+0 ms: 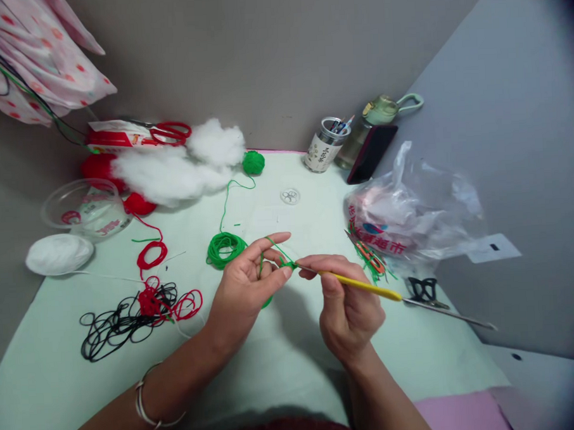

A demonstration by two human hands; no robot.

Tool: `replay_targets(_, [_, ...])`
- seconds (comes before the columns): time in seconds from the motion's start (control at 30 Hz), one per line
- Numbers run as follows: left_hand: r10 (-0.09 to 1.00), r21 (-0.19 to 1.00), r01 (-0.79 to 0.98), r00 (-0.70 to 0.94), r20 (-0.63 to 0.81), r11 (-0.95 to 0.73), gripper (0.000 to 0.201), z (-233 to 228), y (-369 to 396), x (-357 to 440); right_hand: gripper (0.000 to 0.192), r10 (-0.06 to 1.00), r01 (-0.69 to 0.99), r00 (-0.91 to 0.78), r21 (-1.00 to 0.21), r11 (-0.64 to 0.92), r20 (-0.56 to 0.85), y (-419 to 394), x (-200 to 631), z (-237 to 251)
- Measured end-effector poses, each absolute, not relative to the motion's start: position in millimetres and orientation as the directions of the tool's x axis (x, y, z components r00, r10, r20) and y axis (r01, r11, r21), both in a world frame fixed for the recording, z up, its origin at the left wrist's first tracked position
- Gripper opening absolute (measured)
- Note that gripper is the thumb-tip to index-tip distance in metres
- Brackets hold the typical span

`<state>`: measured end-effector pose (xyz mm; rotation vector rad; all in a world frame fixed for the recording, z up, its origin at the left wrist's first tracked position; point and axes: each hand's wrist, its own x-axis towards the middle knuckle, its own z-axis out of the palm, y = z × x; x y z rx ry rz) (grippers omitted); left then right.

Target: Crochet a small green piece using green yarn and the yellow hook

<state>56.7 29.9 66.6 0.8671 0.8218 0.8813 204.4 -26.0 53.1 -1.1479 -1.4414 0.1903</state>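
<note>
My left hand (pixel 249 283) pinches a small piece of green crochet work (pixel 288 263) between thumb and fingers, and green yarn runs taut over its raised index finger. My right hand (pixel 350 304) is closed around a crochet hook (pixel 361 286) with a yellow handle. The hook's metal tip meets the green work at my left fingertips; whether it passes through a loop is too small to tell. Behind my left hand lies a loose coil of green yarn (pixel 226 249), from which a strand leads back to a green yarn ball (pixel 253 162).
Left are white stuffing (pixel 171 172), red-handled scissors (pixel 172 132), a clear plastic tub (pixel 84 211), a white yarn ball (pixel 59 253) and tangled black cord (pixel 123 323). A small round dish (pixel 290 196), pen can (pixel 324 147), bottle (pixel 380 112), phone (pixel 372 153) and plastic bag (pixel 410 203) stand beyond.
</note>
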Motion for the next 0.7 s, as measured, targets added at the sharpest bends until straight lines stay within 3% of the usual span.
replay_targets(0.1, [0.891, 0.857, -0.359, 0.398, -0.219, 0.371, 0.044, 65.8, 27.7, 59.1, 0.029, 0.661, 0.666, 0.102, -0.544, 0.51, 0.744, -26.4, 204.5, 47.9])
replay_targets(0.2, [0.801, 0.739, -0.394, 0.503, -0.324, 0.546, 0.045, 67.7, 28.6, 58.5, 0.028, 0.624, 0.799, 0.009, -0.381, 0.465, 0.781, -27.3, 203.2, 46.5])
replay_targets(0.27, [0.725, 0.644, -0.399, 0.575, -0.379, 0.653, 0.037, 69.8, 31.6, 56.4, 0.027, 0.639, 0.745, 0.094, -0.479, 0.464, 0.764, -26.5, 202.9, 49.7])
replay_targets(0.33, [0.708, 0.606, -0.416, 0.592, -0.386, 0.678, 0.03, 71.2, 35.0, 54.6, 0.027, 0.679, 0.547, 0.266, -0.687, 0.478, 0.685, -24.0, 203.3, 54.4])
replay_targets(0.4, [0.736, 0.634, -0.426, 0.567, -0.368, 0.645, 0.028, 71.3, 36.8, 54.1, 0.026, 0.731, 0.317, 0.376, -0.821, 0.475, 0.569, -20.6, 203.8, 58.4])
replay_targets(0.47, [0.755, 0.687, -0.4, 0.559, -0.342, 0.607, 0.03, 70.1, 36.3, 55.0, 0.024, 0.784, 0.214, 0.375, -0.869, 0.446, 0.494, -18.3, 203.5, 60.5])
replay_targets(0.6, [0.803, 0.768, -0.365, 0.512, -0.306, 0.526, 0.036, 67.4, 32.3, 58.6, 0.025, 0.781, 0.357, 0.316, -0.831, 0.428, 0.538, -20.5, 200.4, 58.6])
replay_targets(0.7, [0.811, 0.748, -0.396, 0.491, -0.319, 0.533, 0.038, 66.8, 31.2, 60.5, 0.031, 0.719, 0.612, 0.177, -0.647, 0.455, 0.672, -25.4, 199.1, 53.9])
